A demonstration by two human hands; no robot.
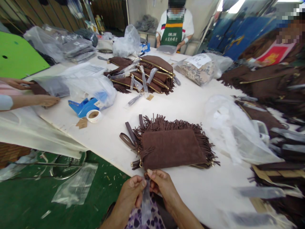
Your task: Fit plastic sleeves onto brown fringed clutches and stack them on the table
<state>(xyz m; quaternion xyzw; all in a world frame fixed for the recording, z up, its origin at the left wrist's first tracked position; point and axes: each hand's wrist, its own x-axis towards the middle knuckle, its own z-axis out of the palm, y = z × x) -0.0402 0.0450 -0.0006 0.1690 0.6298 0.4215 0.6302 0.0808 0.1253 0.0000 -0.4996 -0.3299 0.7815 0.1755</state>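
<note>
A stack of brown suede pouches with fringe (172, 148) lies flat near the table edge, its strap loops pointing left. Just below its lower left corner, my left hand (133, 190) pinches a narrow clear plastic sleeve (146, 206) that hangs down over my lap. My right hand (160, 184) is closed at the top of the same sleeve, its thumb and forefinger on a small dark strap end. The strap runs up toward the pouch's metal ring. What exactly sits inside the sleeve is hard to make out.
Farther back on the white table (114, 127) lie more brown pouches (152, 76), a blue tape dispenser (83, 106) and a tape roll (93, 115). Plastic bags (228, 127) and brown pouches are on the right. A person's hands reach in at left; another person stands behind.
</note>
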